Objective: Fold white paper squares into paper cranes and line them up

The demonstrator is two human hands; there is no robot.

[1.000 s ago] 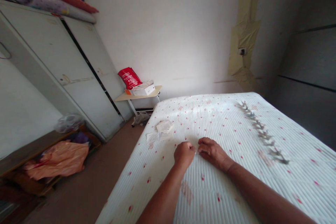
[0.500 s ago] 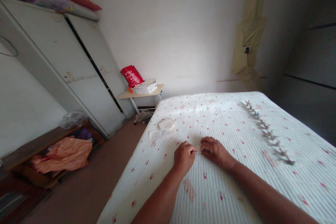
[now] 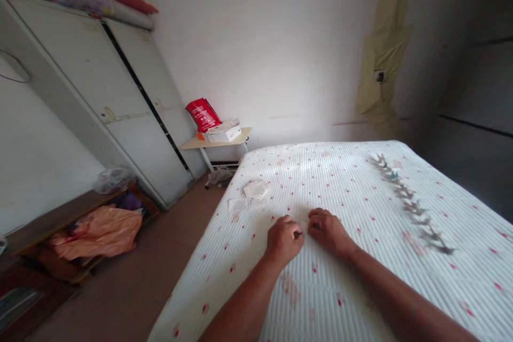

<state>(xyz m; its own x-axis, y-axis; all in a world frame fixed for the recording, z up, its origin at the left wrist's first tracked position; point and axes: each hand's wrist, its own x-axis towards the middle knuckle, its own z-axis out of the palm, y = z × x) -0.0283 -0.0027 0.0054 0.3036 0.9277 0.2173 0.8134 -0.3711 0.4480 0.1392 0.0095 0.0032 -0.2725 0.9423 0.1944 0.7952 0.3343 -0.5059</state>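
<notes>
A small pale piece of paper [image 3: 304,227] lies between my two hands, low over the bed, mostly covered by the fingers. My left hand [image 3: 284,240] is closed, with its thumb and curled fingers pinching the paper's left side. On the other side my right hand [image 3: 328,231] is closed too, its bent fingertips gripping the right edge. Printed paper sheets [image 3: 256,190] lie flat beyond my left hand. To the right stands a row of several small folded paper figures [image 3: 412,207], spaced in a line.
A white ribbed bedspread [image 3: 320,288] with red flecks covers the bed. Past its far left corner, a small table [image 3: 192,144] carries a red bag [image 3: 203,114] and a white box [image 3: 228,132]. Grey cabinets [image 3: 132,117] and a low wooden bench [image 3: 48,224] stand at left.
My left hand has turned slightly and its fingers have curled in more at the paper. The right fingers have drawn closer together. The whole view has shifted a little.
</notes>
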